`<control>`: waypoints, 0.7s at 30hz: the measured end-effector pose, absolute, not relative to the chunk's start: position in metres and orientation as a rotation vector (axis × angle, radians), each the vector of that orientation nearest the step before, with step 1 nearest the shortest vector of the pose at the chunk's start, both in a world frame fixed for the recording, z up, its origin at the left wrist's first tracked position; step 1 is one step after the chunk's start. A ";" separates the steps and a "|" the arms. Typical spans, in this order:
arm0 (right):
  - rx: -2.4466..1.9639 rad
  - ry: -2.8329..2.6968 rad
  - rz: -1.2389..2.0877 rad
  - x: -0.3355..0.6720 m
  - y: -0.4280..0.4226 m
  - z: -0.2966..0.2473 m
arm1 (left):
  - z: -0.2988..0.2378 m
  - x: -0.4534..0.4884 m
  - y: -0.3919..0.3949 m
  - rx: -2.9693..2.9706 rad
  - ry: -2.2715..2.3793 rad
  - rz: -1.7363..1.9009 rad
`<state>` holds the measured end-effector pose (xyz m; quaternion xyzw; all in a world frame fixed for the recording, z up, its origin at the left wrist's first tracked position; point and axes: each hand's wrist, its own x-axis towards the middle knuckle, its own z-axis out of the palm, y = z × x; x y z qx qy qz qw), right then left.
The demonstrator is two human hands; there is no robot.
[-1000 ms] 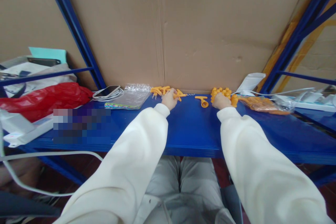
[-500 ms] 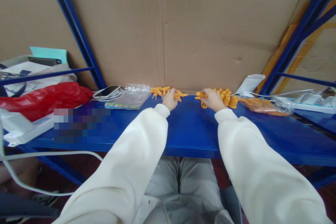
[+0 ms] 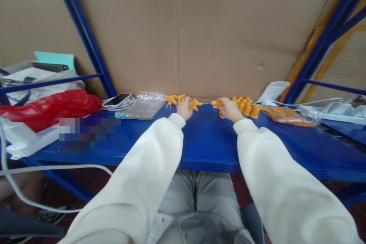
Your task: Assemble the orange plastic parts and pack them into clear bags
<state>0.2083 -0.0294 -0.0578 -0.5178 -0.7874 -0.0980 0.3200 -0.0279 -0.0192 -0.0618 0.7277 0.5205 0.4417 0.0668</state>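
Orange piece: at the back of the blue bench, near the cardboard | right hand: fingers closed on it | left hand: fingers curled down at slim orange parts, cannot tell whether gripping any | orange cups: just beside right hand

Arms are stretched forward, left hand and right hand held backs up, apart, with fingers bent.
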 end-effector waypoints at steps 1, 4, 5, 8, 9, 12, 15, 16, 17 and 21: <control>-1.339 -2.076 -0.243 0.208 -0.029 -0.058 | -0.061 -0.028 -0.020 2.203 1.578 1.316; -1.242 -2.111 -0.210 0.204 -0.030 -0.059 | -0.060 -0.028 -0.022 2.261 1.572 1.288; -1.212 -2.124 -0.203 0.203 -0.030 -0.059 | -0.060 -0.027 -0.022 2.295 1.554 1.283; -1.159 -2.153 -0.188 0.199 -0.030 -0.061 | -0.058 -0.026 -0.023 2.415 1.463 1.271; -1.150 -2.160 -0.185 0.198 -0.030 -0.061 | -0.058 -0.025 -0.024 2.444 1.439 1.266; -1.134 -2.172 -0.183 0.197 -0.030 -0.062 | -0.056 -0.024 -0.025 2.460 1.426 1.256; -1.133 -2.174 -0.180 0.196 -0.031 -0.062 | -0.054 -0.024 -0.028 2.403 1.451 1.230; -1.134 -2.162 -0.174 0.195 -0.031 -0.062 | -0.054 -0.024 -0.029 2.376 1.460 1.217; -1.132 -2.144 -0.164 0.195 -0.031 -0.062 | -0.053 -0.024 -0.030 2.350 1.469 1.205; -1.092 -2.056 -0.076 0.196 -0.026 -0.063 | -0.052 -0.025 -0.032 2.285 1.532 1.179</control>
